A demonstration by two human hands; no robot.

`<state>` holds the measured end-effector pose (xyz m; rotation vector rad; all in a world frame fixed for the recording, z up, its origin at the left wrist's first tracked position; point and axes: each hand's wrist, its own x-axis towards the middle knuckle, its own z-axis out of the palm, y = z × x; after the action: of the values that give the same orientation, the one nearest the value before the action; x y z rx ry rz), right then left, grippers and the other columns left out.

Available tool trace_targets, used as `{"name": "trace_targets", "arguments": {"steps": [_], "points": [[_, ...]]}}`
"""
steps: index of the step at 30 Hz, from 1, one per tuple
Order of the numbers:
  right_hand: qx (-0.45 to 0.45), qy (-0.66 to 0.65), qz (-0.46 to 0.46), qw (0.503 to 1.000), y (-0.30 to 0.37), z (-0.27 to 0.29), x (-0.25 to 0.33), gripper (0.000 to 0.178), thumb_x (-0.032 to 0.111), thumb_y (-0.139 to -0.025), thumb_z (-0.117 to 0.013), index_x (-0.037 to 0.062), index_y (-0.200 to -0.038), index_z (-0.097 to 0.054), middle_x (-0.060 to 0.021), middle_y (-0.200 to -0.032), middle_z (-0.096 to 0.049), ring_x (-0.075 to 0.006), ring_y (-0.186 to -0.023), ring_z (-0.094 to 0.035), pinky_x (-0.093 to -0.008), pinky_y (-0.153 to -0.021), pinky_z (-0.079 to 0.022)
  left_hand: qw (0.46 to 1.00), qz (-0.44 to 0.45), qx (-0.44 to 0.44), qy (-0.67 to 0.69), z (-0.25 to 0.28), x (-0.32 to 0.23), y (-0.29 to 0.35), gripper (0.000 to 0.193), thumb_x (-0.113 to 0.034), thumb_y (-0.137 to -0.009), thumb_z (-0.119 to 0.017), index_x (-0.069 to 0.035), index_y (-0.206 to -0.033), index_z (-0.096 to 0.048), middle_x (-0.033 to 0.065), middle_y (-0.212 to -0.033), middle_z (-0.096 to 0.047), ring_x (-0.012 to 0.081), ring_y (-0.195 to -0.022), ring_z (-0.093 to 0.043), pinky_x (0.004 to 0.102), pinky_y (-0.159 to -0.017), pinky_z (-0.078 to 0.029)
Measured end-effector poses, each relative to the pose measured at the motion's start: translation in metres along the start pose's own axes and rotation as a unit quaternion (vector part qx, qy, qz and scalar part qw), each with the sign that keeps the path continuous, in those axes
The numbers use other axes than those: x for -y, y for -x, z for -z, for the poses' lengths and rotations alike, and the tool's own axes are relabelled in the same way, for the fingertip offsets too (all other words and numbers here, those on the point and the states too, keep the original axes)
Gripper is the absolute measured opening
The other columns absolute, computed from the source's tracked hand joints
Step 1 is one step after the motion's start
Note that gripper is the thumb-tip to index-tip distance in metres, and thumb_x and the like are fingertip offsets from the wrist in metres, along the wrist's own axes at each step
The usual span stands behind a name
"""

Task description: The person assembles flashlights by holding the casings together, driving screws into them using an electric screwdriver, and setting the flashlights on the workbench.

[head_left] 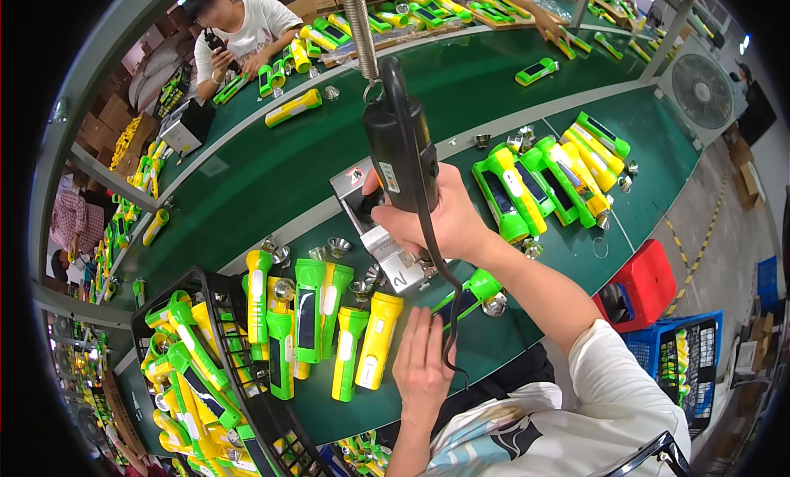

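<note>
My right hand (455, 218) is wrapped round a black electric screwdriver (401, 152), which hangs upright from a coil spring (360, 29). Its tip is hidden behind the hand, over a silver metal fixture (395, 263) on the green bench. My left hand (423, 368) lies flat just below the fixture, its fingers stretched out. Beside those fingers is a green flashlight (467, 299) with a dark panel and a silver reflector cup (494, 305) at its end. The screwdriver's black cable (438, 259) hangs down past both hands.
Several yellow and green flashlights (309, 308) and loose reflectors lie left of the fixture, next to a full black crate (247, 370). More flashlights (553, 181) lie to the right. Beyond runs a green conveyor belt (395, 90); a person (251, 33) sits across it. A red stool (646, 275) stands at right.
</note>
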<state>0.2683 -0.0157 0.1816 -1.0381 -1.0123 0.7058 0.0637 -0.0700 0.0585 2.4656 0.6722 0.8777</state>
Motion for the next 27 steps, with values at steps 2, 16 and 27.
{"name": "trace_targets", "arguments": {"steps": [2, 16, 27], "points": [[0.013, -0.01, -0.028, 0.999, 0.001, 0.004, 0.007, 0.024, 0.0, -0.088, -0.07, -0.0011, -0.11, -0.062, 0.0005, -0.058, -0.057, -0.006, -0.046, -0.054, -0.0255, -0.044, -0.04, 0.999, -0.027, 0.01, -0.014, 0.002, -0.013, -0.01, 0.037, -0.005, -0.084, -0.079, 0.001, -0.119, -0.07, 0.0206, -0.135, -0.063, 0.0386, -0.128, -0.06, 0.0475, -0.103, -0.052], [-0.004, -0.055, -0.009, 0.998, 0.055, 0.016, 0.014, 0.031, -0.002, -0.089, -0.069, -0.0006, -0.117, -0.059, 0.0021, -0.069, -0.06, -0.005, -0.054, -0.053, -0.0246, -0.049, -0.042, 0.998, -0.032, 0.057, -0.023, 0.0, 0.001, -0.018, 0.043, -0.007, -0.083, -0.078, -0.005, -0.125, -0.068, 0.0139, -0.126, -0.065, 0.0326, -0.111, -0.063, 0.0441, -0.089, -0.051], [-0.036, -0.014, 0.04, 0.998, 0.093, 0.028, -0.011, 0.033, -0.003, -0.086, -0.072, -0.0072, -0.116, -0.058, -0.0015, -0.07, -0.062, -0.0072, -0.059, -0.056, -0.0256, -0.06, -0.047, 0.999, -0.02, 0.04, -0.008, -0.01, 0.006, -0.008, 0.043, -0.008, -0.082, -0.08, -0.006, -0.123, -0.069, 0.0118, -0.125, -0.065, 0.0299, -0.109, -0.063, 0.0426, -0.083, -0.049]]}}
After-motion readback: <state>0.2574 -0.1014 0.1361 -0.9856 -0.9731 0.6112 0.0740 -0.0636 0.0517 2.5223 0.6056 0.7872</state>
